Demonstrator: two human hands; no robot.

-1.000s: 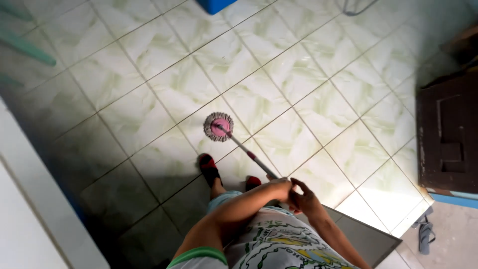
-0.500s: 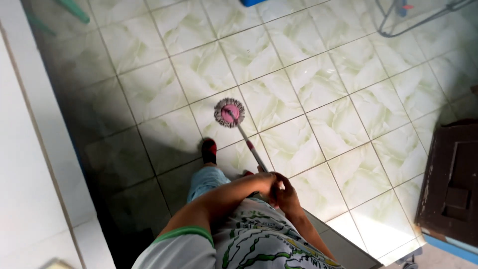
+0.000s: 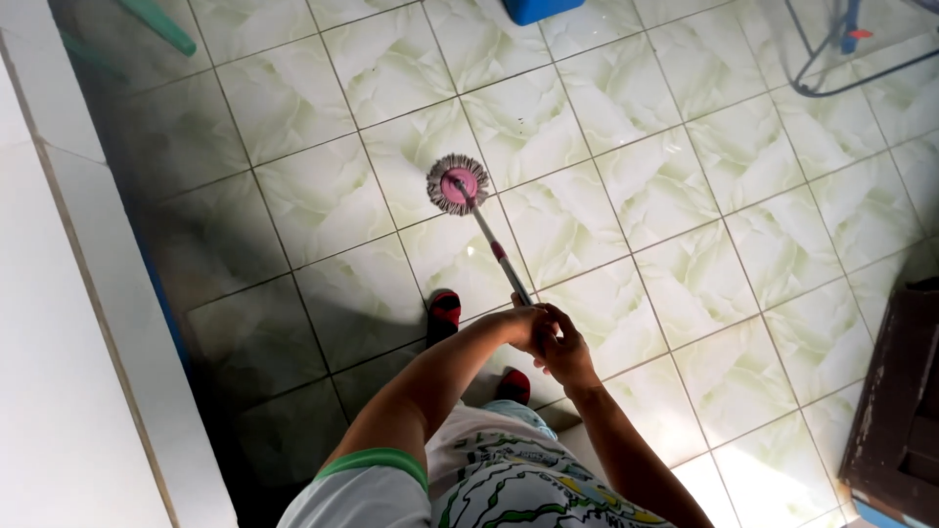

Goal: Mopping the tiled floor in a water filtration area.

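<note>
Both hands, the left hand (image 3: pixel 523 328) and right hand (image 3: pixel 565 354), are closed around the top of the mop (image 3: pixel 458 184), whose light, stiff handle slants away from the grip to its soft round head on the slick-looking floor (image 3: pixel 626 176).

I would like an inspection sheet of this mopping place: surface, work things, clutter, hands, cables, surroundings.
Surface: pale green tiled floor, glossy, shadowed at left.
Work things: round mop head flat on the tile; mop handle slanting up to the hands.
Clutter: blue container at top edge; metal frame top right.
Hands: left hand and right hand together on the handle top.
Cables: nothing seen.
Surroundings: white wall left; dark wooden cabinet right; red slippers on the feet.
</note>
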